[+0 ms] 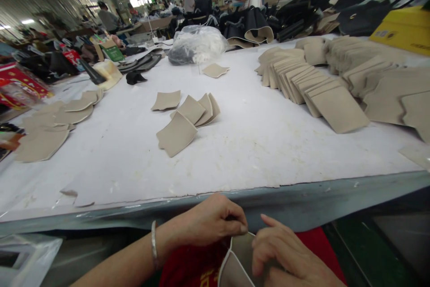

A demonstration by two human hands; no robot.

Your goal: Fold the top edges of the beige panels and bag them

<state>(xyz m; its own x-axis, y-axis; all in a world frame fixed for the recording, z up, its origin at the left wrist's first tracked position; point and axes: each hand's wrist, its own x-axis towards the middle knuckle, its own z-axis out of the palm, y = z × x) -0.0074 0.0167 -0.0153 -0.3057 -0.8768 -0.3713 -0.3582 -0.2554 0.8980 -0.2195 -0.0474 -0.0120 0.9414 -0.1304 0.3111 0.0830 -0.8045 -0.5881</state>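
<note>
Below the table's front edge, both my hands hold one beige fabric piece (240,255) with a pale edge. My left hand (210,220), a silver bangle on its wrist, pinches the top edge of the piece with closed fingers. My right hand (285,253) grips the piece's right side, fingers curled over it. The piece rests over my lap on red cloth (193,269). On the white table (251,143) ahead lies a small fan of beige pieces (188,121).
A long overlapped row of beige pieces (316,85) and larger stacks (386,81) fill the right side. More beige pieces (50,126) lie at left. A clear plastic bag (198,44) and dark bags sit at the back, where other people work. A yellow box (403,27) stands far right.
</note>
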